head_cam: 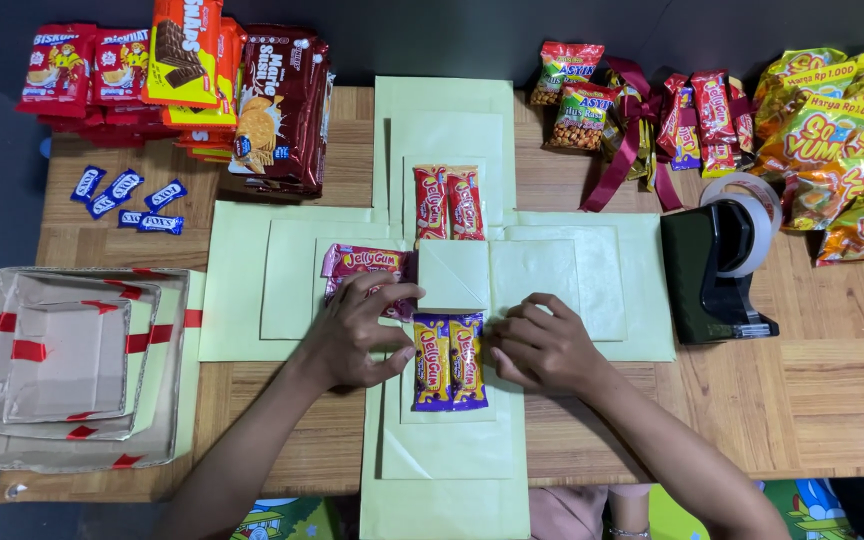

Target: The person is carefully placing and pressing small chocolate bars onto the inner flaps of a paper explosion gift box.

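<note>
A pale green, cross-shaped unfolded paper box (552,330) lies flat on the wooden table. Two purple-and-yellow candy packs (449,372) lie on its near flap. My left hand (357,335) rests on pink candy packs (357,262) on the left flap, thumb touching the purple packs' left edge. My right hand (542,345) presses the right edge of the purple packs, fingers curled. Two red candy packs (449,202) lie on the far flap. A small square centre panel (455,275) sits in the middle.
A black tape dispenser (717,270) stands at the right. Nested box lids with red tape (67,365) sit at the left. Biscuit packs (202,80), small blue candies (122,200), snack bags (842,150) and a maroon ribbon (632,140) line the far edge.
</note>
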